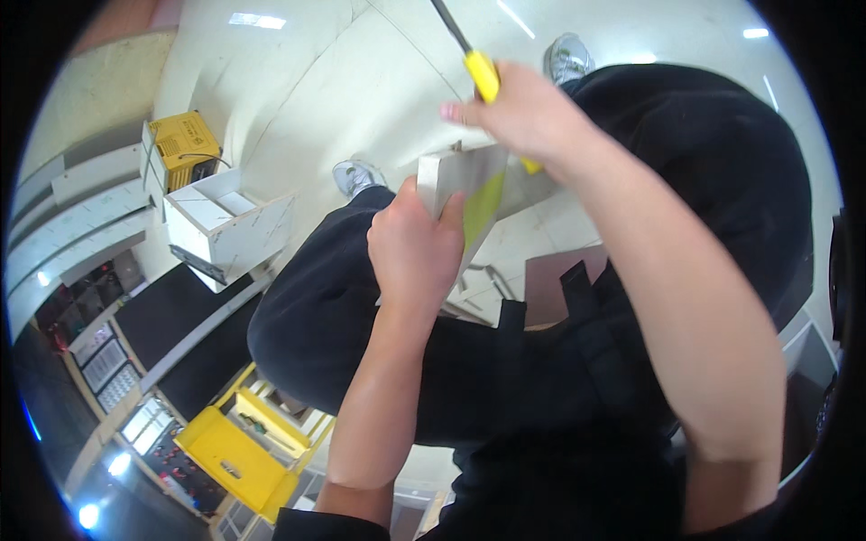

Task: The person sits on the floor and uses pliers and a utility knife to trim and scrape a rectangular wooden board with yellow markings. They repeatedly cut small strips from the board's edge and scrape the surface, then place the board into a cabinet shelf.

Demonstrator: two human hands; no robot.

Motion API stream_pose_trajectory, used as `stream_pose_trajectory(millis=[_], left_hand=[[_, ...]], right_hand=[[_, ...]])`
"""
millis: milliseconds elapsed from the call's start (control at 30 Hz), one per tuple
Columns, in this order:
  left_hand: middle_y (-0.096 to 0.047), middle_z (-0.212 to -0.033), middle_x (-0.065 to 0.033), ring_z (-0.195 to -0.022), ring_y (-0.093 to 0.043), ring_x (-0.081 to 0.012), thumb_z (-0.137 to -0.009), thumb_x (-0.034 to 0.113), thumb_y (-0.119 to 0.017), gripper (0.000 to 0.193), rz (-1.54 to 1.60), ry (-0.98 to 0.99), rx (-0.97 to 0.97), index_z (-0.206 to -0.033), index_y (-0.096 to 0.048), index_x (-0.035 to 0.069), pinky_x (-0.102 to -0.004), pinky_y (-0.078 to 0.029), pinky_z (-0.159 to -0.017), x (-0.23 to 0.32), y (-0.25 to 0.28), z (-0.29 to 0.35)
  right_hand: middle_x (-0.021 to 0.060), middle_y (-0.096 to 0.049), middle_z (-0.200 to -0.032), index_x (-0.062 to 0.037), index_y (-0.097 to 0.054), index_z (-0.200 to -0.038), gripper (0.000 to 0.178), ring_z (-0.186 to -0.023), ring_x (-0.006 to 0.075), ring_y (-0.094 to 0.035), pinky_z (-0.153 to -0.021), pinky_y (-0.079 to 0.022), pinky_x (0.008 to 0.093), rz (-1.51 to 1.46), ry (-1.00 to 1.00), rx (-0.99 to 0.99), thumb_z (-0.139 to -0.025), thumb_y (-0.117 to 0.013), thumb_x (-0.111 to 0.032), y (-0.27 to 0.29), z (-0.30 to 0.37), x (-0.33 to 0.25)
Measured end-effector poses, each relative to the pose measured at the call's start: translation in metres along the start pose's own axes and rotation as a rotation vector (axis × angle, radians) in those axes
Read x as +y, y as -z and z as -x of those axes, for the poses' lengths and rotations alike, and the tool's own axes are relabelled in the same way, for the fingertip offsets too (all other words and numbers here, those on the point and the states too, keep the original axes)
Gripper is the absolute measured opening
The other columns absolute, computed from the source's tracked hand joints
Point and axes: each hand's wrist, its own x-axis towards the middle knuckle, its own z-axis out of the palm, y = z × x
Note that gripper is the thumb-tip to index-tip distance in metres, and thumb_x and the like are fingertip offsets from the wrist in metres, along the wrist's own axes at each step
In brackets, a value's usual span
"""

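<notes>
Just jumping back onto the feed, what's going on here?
A person's left-hand grip is closed on a white panel with a yellow-green patch, held between their knees. The right-hand grip is closed on a yellow-handled tool; its dark shaft points away from the panel and runs out of the picture, so its tip can't be seen. An open white box stands off to the left.

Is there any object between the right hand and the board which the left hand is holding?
Only a small, blurred piece, too unclear to name, shows there, at the upper edge of the board, below the right hand. Nothing else visible stands between them.
</notes>
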Motion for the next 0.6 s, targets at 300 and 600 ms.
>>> stream_pose_trajectory(millis=[300,600], left_hand=[[-0.068,-0.085,-0.0227,-0.083,-0.067,-0.0388,-0.082,0.018,-0.068,0.027,0.073,0.089,-0.005,-0.101,-0.064,0.0,-0.0414,-0.053,-0.074,-0.022,0.011,0.016],[-0.069,-0.084,-0.0211,-0.08,-0.068,-0.0377,-0.082,0.017,-0.069,0.026,0.095,0.072,0.002,-0.1,-0.064,-0.001,-0.0401,-0.054,-0.072,-0.025,0.009,0.021]], right_hand=[[0.0255,-0.066,-0.092,0.0029,-0.051,-0.111,0.043,-0.087,0.0392,-0.065,-0.079,-0.051,0.0428,0.125,0.06,-0.165,-0.084,-0.069,-0.026,-0.023,0.026,-0.015],[0.0227,-0.065,-0.089,0.002,-0.05,-0.11,0.04,-0.082,0.0367,-0.065,-0.074,-0.05,0.0411,-0.033,0.015,-0.152,-0.086,-0.067,-0.025,-0.029,0.021,-0.001]])
